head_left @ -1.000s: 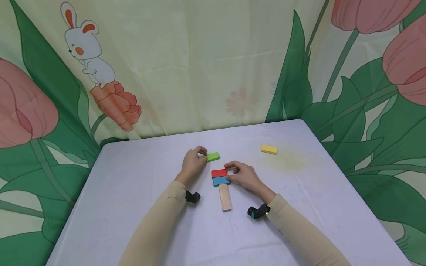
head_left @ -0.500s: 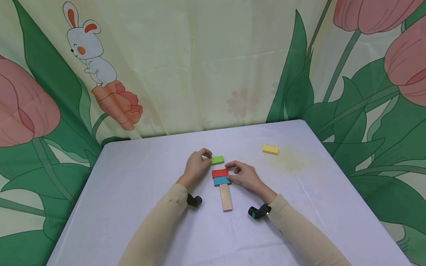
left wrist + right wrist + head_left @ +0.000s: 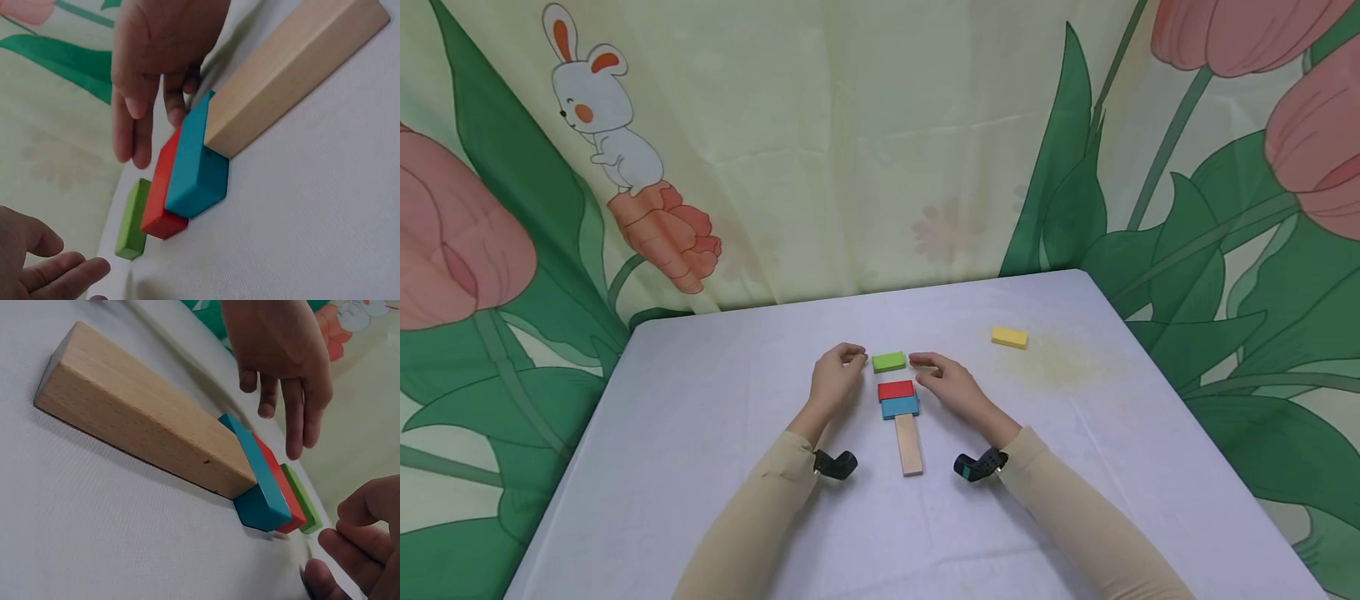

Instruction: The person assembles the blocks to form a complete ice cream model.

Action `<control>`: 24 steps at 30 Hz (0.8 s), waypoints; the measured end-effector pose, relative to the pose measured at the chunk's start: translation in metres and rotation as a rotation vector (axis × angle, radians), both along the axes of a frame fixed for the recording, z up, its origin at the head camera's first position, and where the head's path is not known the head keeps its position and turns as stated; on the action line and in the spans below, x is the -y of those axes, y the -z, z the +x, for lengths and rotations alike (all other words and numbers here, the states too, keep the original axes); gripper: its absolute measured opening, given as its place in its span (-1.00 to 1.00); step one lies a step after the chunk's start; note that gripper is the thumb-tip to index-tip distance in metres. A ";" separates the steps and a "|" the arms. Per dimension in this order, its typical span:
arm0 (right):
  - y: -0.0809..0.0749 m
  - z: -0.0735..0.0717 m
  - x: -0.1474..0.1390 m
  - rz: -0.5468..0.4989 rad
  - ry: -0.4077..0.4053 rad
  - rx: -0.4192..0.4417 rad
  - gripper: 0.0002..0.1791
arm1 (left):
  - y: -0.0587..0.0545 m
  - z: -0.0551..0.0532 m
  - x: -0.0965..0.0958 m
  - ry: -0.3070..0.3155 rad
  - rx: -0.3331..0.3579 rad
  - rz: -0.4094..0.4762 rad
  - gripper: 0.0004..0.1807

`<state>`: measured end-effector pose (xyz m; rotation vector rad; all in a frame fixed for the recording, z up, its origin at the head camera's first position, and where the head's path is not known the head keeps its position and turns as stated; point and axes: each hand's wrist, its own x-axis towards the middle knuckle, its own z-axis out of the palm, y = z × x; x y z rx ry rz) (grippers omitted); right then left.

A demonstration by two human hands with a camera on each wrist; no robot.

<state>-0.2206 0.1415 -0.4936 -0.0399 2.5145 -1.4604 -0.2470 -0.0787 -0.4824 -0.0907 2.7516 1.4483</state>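
Note:
A green block (image 3: 889,362) lies flat on the white-covered table between the two hands. My left hand (image 3: 837,379) is just to its left, fingers loosely bent and holding nothing. On its other side, my right hand (image 3: 951,385) has its fingers extended toward the block's right end, also with nothing in them. Nearer the person, a red block (image 3: 896,390) sits against a blue block (image 3: 899,407), a gap separating it from the green one. A long plain wooden block (image 3: 150,419) runs from the middle of the blue block toward the person. Both wrist views show gaps between fingers and blocks.
A yellow block (image 3: 1009,337) lies apart at the back right of the table (image 3: 1037,517). Behind the table hangs a curtain (image 3: 865,167) printed with tulips and a rabbit. A small black camera is strapped to each wrist.
The green block has shifted right, to line up beyond the red one, and the left hand has let go and drawn back left. The right hand has moved from the red and blue blocks toward the green one.

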 end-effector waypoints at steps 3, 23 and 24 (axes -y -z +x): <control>-0.003 -0.001 0.002 0.013 0.007 0.021 -0.45 | -0.004 0.005 0.000 -0.006 0.049 0.017 -0.65; -0.002 -0.003 0.007 0.072 -0.002 0.040 -0.42 | 0.011 0.014 0.001 0.040 0.112 0.117 -0.65; -0.002 -0.003 0.007 0.077 -0.008 0.041 -0.43 | 0.011 0.015 0.001 0.042 0.110 0.116 -0.65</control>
